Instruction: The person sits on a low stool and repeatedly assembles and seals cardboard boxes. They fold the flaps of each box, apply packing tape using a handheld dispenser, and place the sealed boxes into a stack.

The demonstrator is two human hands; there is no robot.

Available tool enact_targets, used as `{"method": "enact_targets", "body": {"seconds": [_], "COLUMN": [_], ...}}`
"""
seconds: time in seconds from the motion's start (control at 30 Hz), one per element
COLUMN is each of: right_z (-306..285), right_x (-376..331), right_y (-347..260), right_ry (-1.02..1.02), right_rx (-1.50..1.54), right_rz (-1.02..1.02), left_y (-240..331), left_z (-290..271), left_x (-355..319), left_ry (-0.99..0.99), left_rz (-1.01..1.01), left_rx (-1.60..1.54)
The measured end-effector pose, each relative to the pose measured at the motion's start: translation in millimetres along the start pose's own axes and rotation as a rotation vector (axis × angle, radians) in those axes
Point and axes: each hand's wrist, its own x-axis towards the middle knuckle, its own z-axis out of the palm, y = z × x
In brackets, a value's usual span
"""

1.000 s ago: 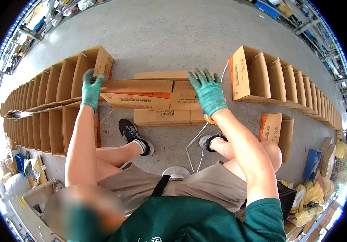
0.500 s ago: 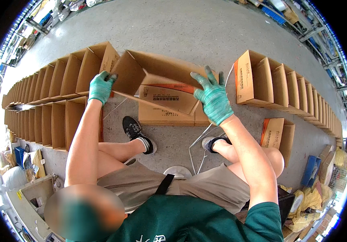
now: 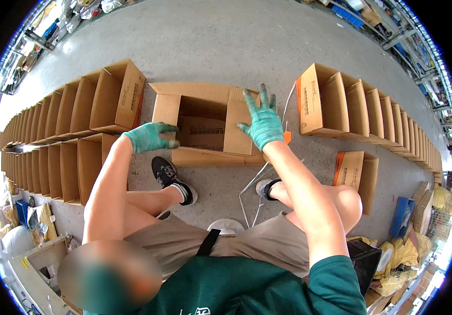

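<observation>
A brown cardboard box [image 3: 239,123] is in front of me, above a stack of flat cartons [image 3: 199,158]. Its left and right end flaps lie folded inward, and its far long flap leans outward. Through the gap between the end flaps a printed cardboard surface shows inside. My left hand [image 3: 150,137], in a green glove, is at the left end flap, thumb and fingers apart. On the right end flap lies my right hand [image 3: 264,125], gloved the same way, fingers spread. Whether the left palm touches the near edge is unclear.
Rows of opened boxes stand on the floor at the left [image 3: 94,100] and the right [image 3: 336,102]. A single box [image 3: 356,173] is by my right knee. White strapping [image 3: 243,197] trails between my feet. Shelving with goods lines both far edges.
The box has come down from a tilted, held position to over the carton stack. Its end flaps are now folded in. Both hands have shifted from gripping its sides to the end flaps.
</observation>
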Motion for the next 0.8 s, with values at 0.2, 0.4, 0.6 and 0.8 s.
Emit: {"method": "enact_targets", "body": {"seconds": [0.2, 0.4, 0.6, 0.8], "right_z": [36, 19, 11, 69], "right_x": [12, 21, 24, 5], "right_y": [30, 35, 33, 44], "right_ry": [0.077, -0.071, -0.291, 0.101], "right_rx": [0.245, 1.025, 0.955, 0.717], "right_rz": [-0.085, 0.241, 0.225, 0.046], "left_y": [-4, -4, -12, -11], "left_z": [-16, 30, 50, 74], "left_x": [7, 29, 39, 40], "left_ry": [0.014, 0.788, 0.594, 0.823], "left_rz": [-0.080, -0.252, -0.434, -0.179], "left_rx": [-0.347, 0.183, -0.507, -0.691]}}
